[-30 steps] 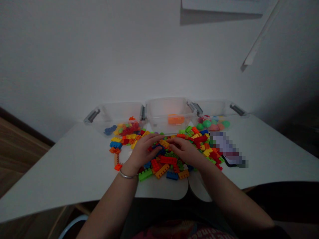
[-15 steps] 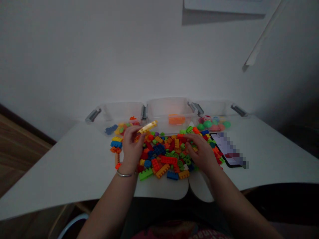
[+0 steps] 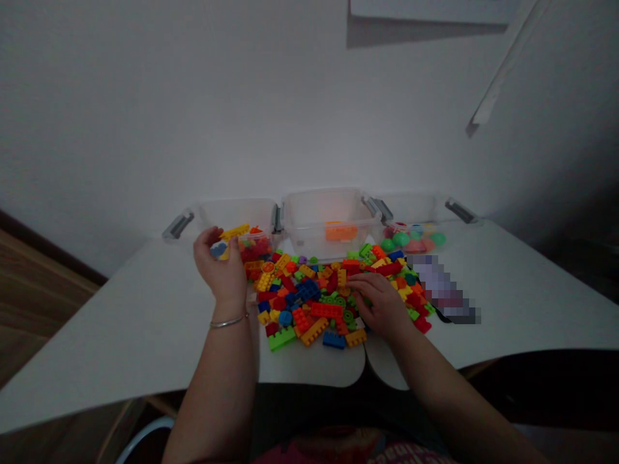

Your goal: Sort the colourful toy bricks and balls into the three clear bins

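Note:
My left hand (image 3: 220, 267), with a silver bangle at the wrist, pinches a long yellow building block (image 3: 236, 232) between thumb and fingers. It holds the block above the front of the left clear bin (image 3: 236, 212). Red, yellow and blue pieces show in that bin, partly hidden by the hand. Over the right part of a pile of mixed building blocks (image 3: 314, 293), my right hand (image 3: 384, 304) has its fingers stretched out and thumb apart. Its fingertips are beside an upright orange-yellow block (image 3: 342, 278); whether they touch it I cannot tell.
A middle clear bin (image 3: 309, 238) contains an orange block (image 3: 341, 231). The right clear bin (image 3: 411, 207) has green, pink and red rounded pieces. A phone (image 3: 445, 290) lies right of the pile on the white table (image 3: 145, 335). The wall (image 3: 271, 96) rises behind the bins.
My left hand has moved left with the yellow block, from above the pile to the left bin. My right hand has shifted slightly left and down over the pile.

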Demonstrator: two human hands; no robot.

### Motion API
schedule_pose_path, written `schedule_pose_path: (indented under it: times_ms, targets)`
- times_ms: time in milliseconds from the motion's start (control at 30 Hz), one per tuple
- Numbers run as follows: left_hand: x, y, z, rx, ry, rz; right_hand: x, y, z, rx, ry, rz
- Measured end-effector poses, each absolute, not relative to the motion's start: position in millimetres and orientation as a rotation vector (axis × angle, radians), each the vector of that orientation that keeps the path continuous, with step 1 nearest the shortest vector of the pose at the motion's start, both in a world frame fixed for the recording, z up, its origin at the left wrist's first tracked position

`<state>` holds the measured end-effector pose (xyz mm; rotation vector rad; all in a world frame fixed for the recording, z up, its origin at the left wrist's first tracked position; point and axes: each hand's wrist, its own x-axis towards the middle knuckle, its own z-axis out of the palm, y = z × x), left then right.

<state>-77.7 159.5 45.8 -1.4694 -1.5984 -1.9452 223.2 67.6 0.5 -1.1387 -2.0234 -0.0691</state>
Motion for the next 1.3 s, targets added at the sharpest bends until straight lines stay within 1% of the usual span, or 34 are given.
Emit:
schedule_pose_path:
  times_ms: [133,500,833,933,1133,1300]
  targets:
    - [-81,166,47,-1.577,-1.631,-1.689,223,67,0,-1.128,-2.038,-0.058]
    - [-64,167,46,-1.802,-1.825,-1.212,225,71,-5,-1.150,-1.997,-0.032]
    - [-65,169,36,-1.860,-1.733,-1.276,226,73,-6,-1.144,-1.982,-0.050]
    - [-60,162,39,-1.878,-1.597,-1.294,225,71,-3,-1.155,-1.967,-0.081]
    - [-42,145,45,-2.190,-1.192,-1.300,228,65,13,-1.316,-1.843,-0.377]
    - [-33,142,37,-2.418,-1.053,-1.259,242,69,22,-1.599,-1.815,-0.410]
